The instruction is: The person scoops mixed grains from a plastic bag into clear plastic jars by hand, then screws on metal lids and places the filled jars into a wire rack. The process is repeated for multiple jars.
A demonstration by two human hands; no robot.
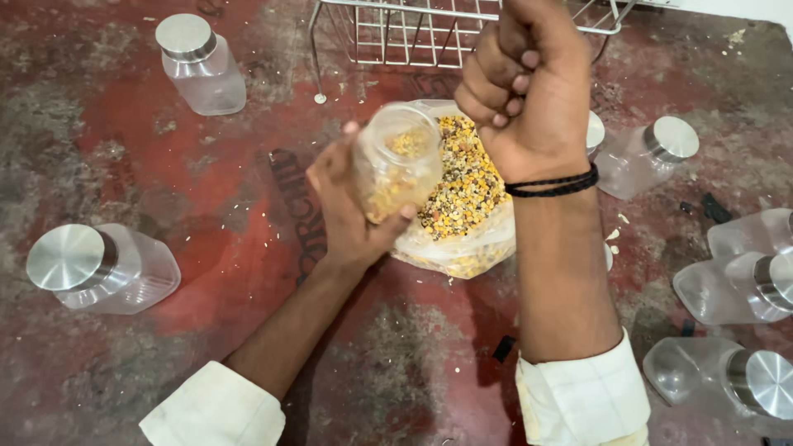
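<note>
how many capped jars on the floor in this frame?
6, maybe more hidden. Capped jars: top left, left, right of the right hand, and three at the right edge. A cap edge shows behind the wrist.

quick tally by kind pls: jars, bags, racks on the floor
Capped clear jars lying about: 6, e.g. one top left, one at left; the one by the right wrist is mostly hidden.
Open jar in the left hand: 1
Plastic bag of mixed grains, under the closed right hand: 1
Wire rack: 1
Total: 9
</note>
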